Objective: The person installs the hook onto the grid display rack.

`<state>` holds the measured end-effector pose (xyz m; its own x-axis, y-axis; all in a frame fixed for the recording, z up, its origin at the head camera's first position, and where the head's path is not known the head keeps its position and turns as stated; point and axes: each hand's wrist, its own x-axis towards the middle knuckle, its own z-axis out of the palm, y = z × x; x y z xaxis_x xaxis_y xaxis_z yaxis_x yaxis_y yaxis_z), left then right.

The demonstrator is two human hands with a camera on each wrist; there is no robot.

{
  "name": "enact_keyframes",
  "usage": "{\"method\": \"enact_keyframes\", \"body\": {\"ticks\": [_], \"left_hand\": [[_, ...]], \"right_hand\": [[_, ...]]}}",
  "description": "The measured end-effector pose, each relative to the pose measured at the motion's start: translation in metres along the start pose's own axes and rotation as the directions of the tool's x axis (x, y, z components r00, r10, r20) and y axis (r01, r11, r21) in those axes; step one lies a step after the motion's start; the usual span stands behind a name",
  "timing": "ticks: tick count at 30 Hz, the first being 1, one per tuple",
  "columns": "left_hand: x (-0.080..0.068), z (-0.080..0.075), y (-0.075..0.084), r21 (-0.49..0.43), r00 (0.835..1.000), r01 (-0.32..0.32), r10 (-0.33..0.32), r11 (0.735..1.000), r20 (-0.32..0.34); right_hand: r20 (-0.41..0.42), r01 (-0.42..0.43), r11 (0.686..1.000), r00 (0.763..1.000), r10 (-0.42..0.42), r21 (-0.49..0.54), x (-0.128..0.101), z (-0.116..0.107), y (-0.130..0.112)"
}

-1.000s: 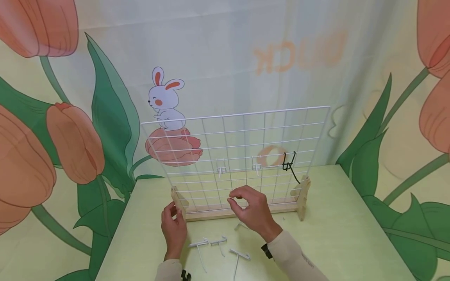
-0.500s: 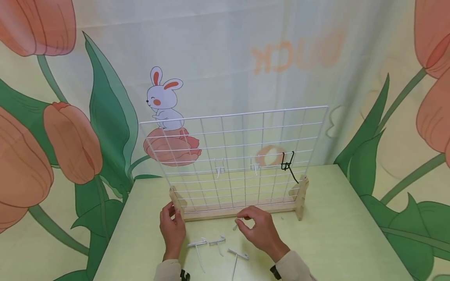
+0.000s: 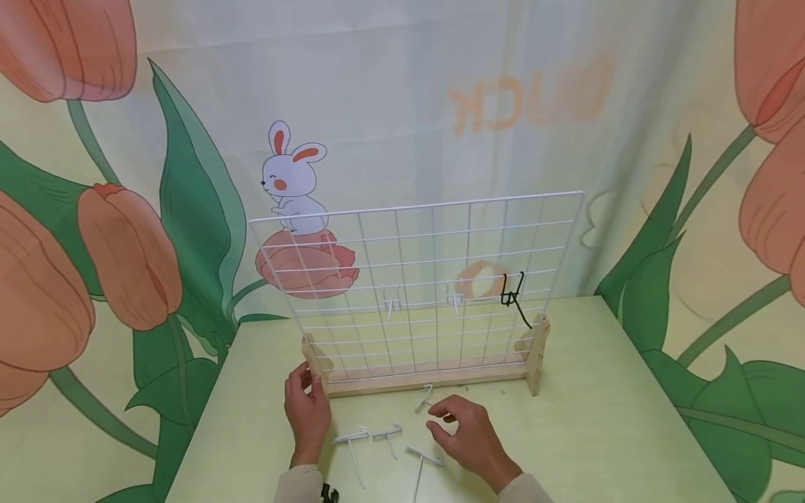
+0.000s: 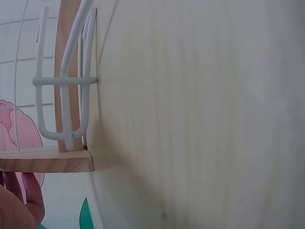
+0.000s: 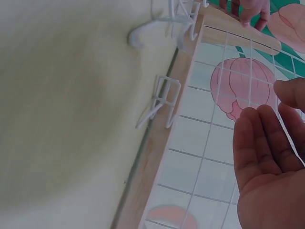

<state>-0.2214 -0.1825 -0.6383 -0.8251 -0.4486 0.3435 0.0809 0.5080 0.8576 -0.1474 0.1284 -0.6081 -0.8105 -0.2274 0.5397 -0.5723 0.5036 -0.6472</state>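
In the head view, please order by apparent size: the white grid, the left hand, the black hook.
Largest to smallest:
1. grid
2. left hand, though it is nearer the camera, so this rank is less sure
3. black hook

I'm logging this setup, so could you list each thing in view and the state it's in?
Wire grid panel: upright in the wooden base.
Wooden base: flat on the table, left end touched.
Black hook: hung on the panel.
Two white hooks: hung on the panel.
Loose white hook: lying beside the base, unheld.
Three white hooks: lying on the table.
Left hand: touching the base.
Right hand: empty, fingers relaxed.
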Motion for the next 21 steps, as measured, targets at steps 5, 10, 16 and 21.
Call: {"method": "enact_keyframes", "body": {"ticks": [5, 10, 16, 21], "left_hand": [[-0.001, 0.000, 0.001, 0.001, 1.000, -0.006, 0.006, 1.000, 0.002], [-0.002, 0.000, 0.001, -0.004, 1.000, -0.017, 0.017, 1.000, 0.000], [-0.001, 0.000, 0.000, -0.018, 1.000, -0.007, 0.007, 1.000, 0.007], [-0.001, 0.001, -0.001, -0.015, 1.000, -0.007, 0.007, 1.000, 0.004]], "right_hand": [[0.052, -0.064, 0.998, 0.997, 0.063, 0.021, -0.011, 0.003, 0.003], [0.147, -0.135, 0.991, 0.980, 0.131, 0.024, -0.023, 0.007, 0.008], [0.234, -0.181, 0.982, 0.954, 0.188, -0.050, -0.030, 0.008, 0.010], [0.312, -0.214, 0.971, 0.920, 0.238, -0.107, -0.033, 0.009, 0.013]]}}
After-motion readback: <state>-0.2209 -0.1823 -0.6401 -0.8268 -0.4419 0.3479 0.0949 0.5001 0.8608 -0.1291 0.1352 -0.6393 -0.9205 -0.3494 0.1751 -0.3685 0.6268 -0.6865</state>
